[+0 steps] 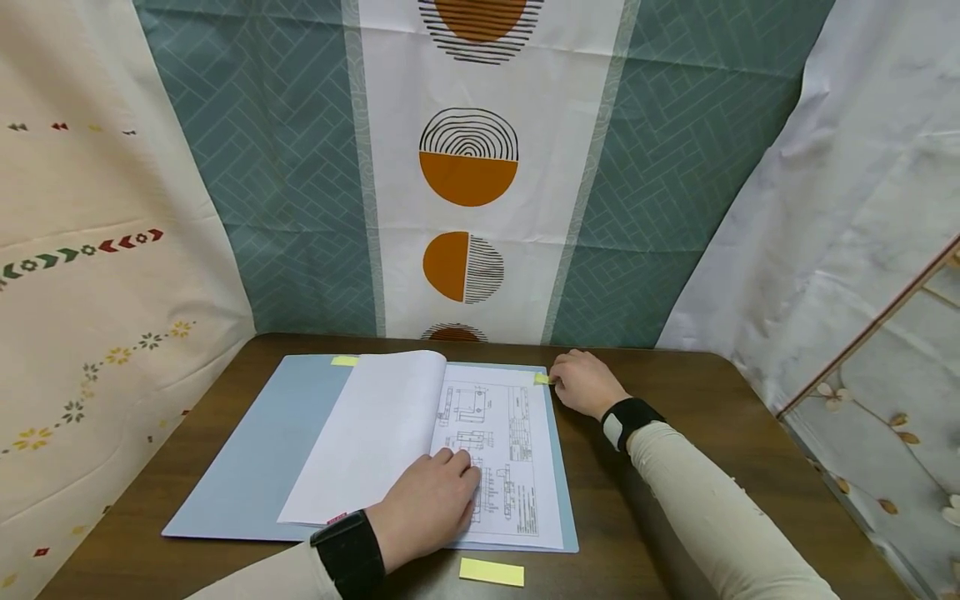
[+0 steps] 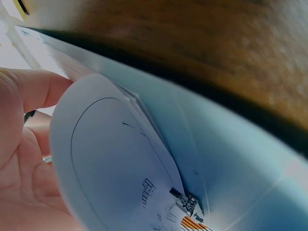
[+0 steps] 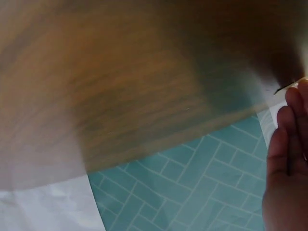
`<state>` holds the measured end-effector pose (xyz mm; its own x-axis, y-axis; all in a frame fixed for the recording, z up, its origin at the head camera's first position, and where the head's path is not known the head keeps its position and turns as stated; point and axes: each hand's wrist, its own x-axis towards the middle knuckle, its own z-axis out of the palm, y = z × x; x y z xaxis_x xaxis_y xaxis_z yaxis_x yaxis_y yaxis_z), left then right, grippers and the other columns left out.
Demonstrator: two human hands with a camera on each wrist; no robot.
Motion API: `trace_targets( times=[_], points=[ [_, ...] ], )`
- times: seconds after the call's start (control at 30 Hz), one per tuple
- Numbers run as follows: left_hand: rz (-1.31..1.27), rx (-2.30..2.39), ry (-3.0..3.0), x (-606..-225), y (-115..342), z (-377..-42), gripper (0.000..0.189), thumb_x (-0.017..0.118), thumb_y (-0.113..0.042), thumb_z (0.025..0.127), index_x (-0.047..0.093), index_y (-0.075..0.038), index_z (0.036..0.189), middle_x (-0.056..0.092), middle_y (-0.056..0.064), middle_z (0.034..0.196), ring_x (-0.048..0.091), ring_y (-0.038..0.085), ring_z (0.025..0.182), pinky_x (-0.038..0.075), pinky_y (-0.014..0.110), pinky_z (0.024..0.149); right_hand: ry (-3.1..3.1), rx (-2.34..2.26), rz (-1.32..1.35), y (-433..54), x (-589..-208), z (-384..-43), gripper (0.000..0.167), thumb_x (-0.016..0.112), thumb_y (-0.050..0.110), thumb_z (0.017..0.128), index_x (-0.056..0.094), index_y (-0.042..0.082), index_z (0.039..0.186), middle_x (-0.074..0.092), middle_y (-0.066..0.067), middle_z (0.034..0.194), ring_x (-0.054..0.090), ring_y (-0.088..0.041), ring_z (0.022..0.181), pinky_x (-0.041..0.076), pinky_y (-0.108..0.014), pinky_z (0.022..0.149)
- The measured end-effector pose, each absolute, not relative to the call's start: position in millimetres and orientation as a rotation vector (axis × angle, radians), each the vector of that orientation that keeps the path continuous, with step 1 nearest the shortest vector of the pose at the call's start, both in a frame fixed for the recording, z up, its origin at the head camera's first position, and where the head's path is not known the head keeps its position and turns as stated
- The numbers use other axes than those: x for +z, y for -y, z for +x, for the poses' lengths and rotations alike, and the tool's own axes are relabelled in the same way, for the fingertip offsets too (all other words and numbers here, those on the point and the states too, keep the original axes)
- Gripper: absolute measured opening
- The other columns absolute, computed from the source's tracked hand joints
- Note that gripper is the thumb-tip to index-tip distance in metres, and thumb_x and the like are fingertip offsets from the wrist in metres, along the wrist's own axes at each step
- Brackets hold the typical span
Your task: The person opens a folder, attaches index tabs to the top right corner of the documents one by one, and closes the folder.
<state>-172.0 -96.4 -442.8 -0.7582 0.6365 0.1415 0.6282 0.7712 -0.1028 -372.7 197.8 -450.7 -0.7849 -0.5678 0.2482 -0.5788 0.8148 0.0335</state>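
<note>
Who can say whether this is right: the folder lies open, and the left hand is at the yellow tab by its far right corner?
Not quite: in the head view, the right hand, not the left hand, is at that yellow tab.

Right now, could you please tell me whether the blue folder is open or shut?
Open: the blue folder lies spread on the table, a drawing facing up on its right side.

A light-blue folder [image 1: 255, 450] lies open on a wooden table [image 1: 697, 396], lower centre of frame. A white page [image 1: 371, 437] curls over to the left; a technical drawing [image 1: 491, 433] is exposed at right. The left hand [image 1: 437, 507] rests on the drawing's lower part. Right of centre, the right hand [image 1: 588, 383] pinches a yellow flag [image 1: 541, 378] at the drawing's upper-right corner. A yellow strip [image 1: 491, 572] lies at bottom centre.
</note>
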Motion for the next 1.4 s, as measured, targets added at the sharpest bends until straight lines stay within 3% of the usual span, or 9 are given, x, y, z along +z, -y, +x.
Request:
trace_targets(
  times=[0.2,0.33,0.53,0.87,0.93,1.03,1.17,1.4],
  points=[
    [-1.01,0.065,2.787,-444.2,93.0,-171.2,0.034,0.079,-0.036,0.101,0.079,-0.01,0.123,0.07,0.005,0.108,0.063,0.021,0.091,0.057,0.035,0.075,2.809,0.172,0.761,-192.9,-451.2,-373.2,0.01,0.077,0.013,0.104,0.083,0.006,0.099,0.073,-0.003,0.093,0.067,-0.019,0.083,0.061,-0.04,0.084],
    [-1.012,0.078,2.78,-444.9,90.7,-172.0,0.036,0.079,-0.037,0.1,0.079,-0.01,0.124,0.071,0.005,0.11,0.063,0.021,0.092,0.058,0.035,0.076,2.807,0.195,0.689,-189.3,-449.1,-372.3,0.01,0.082,0.014,0.101,0.083,0.005,0.096,0.073,-0.004,0.09,0.067,-0.019,0.079,0.061,-0.04,0.08],
    [-1.032,0.085,2.789,-442.8,88.8,-173.8,0.037,0.079,-0.038,0.1,0.078,-0.01,0.125,0.072,0.005,0.11,0.063,0.021,0.091,0.058,0.034,0.077,2.836,0.245,0.617,-189.5,-448.6,-372.5,0.007,0.087,0.013,0.097,0.083,0.008,0.095,0.073,-0.003,0.091,0.067,-0.019,0.081,0.061,-0.04,0.081],
    [-1.07,0.097,2.897,-414.8,81.9,-189.2,0.024,0.08,-0.033,0.099,0.081,-0.012,0.111,0.071,0.002,0.1,0.061,0.017,0.081,0.059,0.035,0.074,2.809,0.266,0.606,-193.0,-450.1,-374.3,0.007,0.088,0.015,0.096,0.084,0.009,0.098,0.075,-0.002,0.094,0.071,-0.022,0.085,0.061,-0.043,0.085],
    [-1.071,0.095,2.917,-409.8,79.3,-194.9,0.026,0.08,-0.033,0.099,0.082,-0.012,0.115,0.074,0.002,0.106,0.067,0.017,0.087,0.061,0.036,0.08,2.801,0.266,0.607,-191.6,-450.5,-375.6,0.007,0.088,0.015,0.096,0.085,0.01,0.097,0.076,-0.002,0.094,0.072,-0.023,0.086,0.061,-0.043,0.085],
    [-1.072,0.109,2.932,-407.0,73.4,-205.8,0.038,0.08,-0.038,0.101,0.079,-0.012,0.128,0.075,0.004,0.128,0.072,0.021,0.114,0.061,0.041,0.097,2.798,0.262,0.603,-189.6,-450.8,-376.4,0.007,0.089,0.016,0.096,0.085,0.01,0.098,0.076,-0.001,0.093,0.071,-0.022,0.086,0.061,-0.042,0.084],
    [-1.075,0.169,2.899,-412.9,60.8,-224.5,0.06,0.076,-0.049,0.103,0.069,-0.011,0.149,0.065,0.006,0.154,0.057,0.027,0.147,0.051,0.048,0.115,2.81,0.28,0.592,-187.8,-450.7,-374.8,0.007,0.088,0.016,0.096,0.085,0.01,0.097,0.075,-0.002,0.093,0.071,-0.021,0.085,0.062,-0.042,0.084],
    [-1.069,0.276,2.851,-419.9,39.3,-252.1,0.067,0.065,-0.052,0.109,0.055,-0.014,0.163,0.051,0.004,0.169,0.043,0.027,0.159,0.042,0.049,0.124,2.835,0.283,0.601,-184.3,-451.9,-376.1,0.007,0.087,0.017,0.098,0.084,0.011,0.095,0.075,-0.001,0.094,0.072,-0.021,0.085,0.062,-0.043,0.082]
  ],
)
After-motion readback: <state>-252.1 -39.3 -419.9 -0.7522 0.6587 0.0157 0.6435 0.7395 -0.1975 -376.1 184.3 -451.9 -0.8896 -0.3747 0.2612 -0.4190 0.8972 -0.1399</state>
